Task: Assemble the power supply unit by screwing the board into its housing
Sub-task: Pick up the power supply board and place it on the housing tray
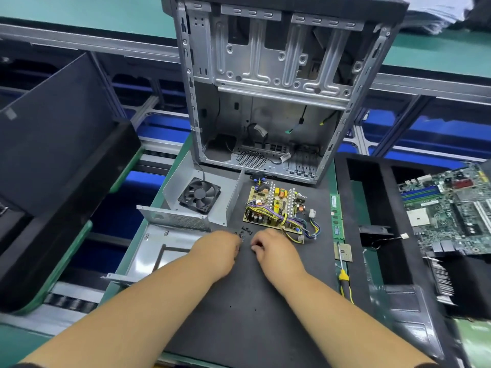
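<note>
Two bare forearms reach in from the bottom edge over a matte black foam mat point(239, 314). The left hand point(216, 252) lies knuckles up with its fingers curled under at the tips; whether they pinch anything cannot be told. The right hand point(273, 251) is curled the same way, its fingertips turned toward the left hand, and its grip cannot be told either. Just beyond and between the two hands lies a loose cluster of small dark screws point(244, 232), too small and blurred to count. The board point(276, 208) lies flat on the mat just past the right hand, apart from its housing: one tan rectangular circuit board crowded with finned silver heat sinks, dark cylindrical capacitors, a copper coil and a bundle of yellow, purple and blue wires ending in white plugs. The housing point(148, 251) is bare grey sheet metal in two pieces to the left: a flat tray partly under the left forearm, with a perforated wall at its far edge, and behind it a folded cover point(228, 200) carrying one square black fan point(199, 195). Behind these stands one open steel case point(265, 75), stamped and ribbed. To the right lie one green memory stick point(337, 208), one square chip point(344, 252) and one screwdriver point(344, 277) with a yellow-and-black handle. One green motherboard point(449, 208) rests at far right on black foam.
</note>
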The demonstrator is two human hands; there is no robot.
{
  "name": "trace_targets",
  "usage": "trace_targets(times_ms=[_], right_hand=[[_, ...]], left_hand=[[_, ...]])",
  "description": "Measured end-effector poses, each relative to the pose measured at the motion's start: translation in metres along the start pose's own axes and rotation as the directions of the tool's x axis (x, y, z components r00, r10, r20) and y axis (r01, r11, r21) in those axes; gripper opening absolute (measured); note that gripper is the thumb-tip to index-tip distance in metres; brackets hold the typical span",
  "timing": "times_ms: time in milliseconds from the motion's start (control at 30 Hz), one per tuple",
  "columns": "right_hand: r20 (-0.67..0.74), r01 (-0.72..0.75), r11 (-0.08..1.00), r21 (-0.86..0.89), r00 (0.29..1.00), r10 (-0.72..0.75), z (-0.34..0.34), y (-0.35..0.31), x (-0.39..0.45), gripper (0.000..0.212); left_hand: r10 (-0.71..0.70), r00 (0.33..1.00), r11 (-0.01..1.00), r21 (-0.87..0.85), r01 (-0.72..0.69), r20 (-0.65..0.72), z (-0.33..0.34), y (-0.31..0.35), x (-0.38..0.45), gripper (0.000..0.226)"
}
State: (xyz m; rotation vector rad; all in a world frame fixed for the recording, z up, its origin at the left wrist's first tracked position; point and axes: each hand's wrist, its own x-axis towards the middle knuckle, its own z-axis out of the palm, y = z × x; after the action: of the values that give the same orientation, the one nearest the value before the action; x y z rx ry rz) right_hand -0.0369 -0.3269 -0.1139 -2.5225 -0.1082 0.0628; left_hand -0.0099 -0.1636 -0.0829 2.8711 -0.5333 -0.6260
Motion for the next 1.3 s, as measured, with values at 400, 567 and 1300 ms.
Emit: trace_targets(times_ms=[400,567,1300], right_hand=[[0.009,0.063,0.998,0.031,0.998,-0.063,0.014,-0.018,0.004,0.022],[-0.033,-0.05,0.999,0.012,0.998,0.051,0.017,-0.017,0.002,0.045],[-0.132,-0.136,0.99,0.031,0.981,0.139,0.017,-0.017,0.015,0.023]], left_hand=[[-0.166,0.976,0.968,-0.211,0.133,-0.142,0.0,-0.012,0.011,0.023],[-0.197,0.971,0.968,-0.185,0.17,-0.137,0.001,-0.01,0.011,0.033],[-0.275,0.943,0.947,-0.222,0.231,-0.19,0.003,-0.008,0.015,0.016]])
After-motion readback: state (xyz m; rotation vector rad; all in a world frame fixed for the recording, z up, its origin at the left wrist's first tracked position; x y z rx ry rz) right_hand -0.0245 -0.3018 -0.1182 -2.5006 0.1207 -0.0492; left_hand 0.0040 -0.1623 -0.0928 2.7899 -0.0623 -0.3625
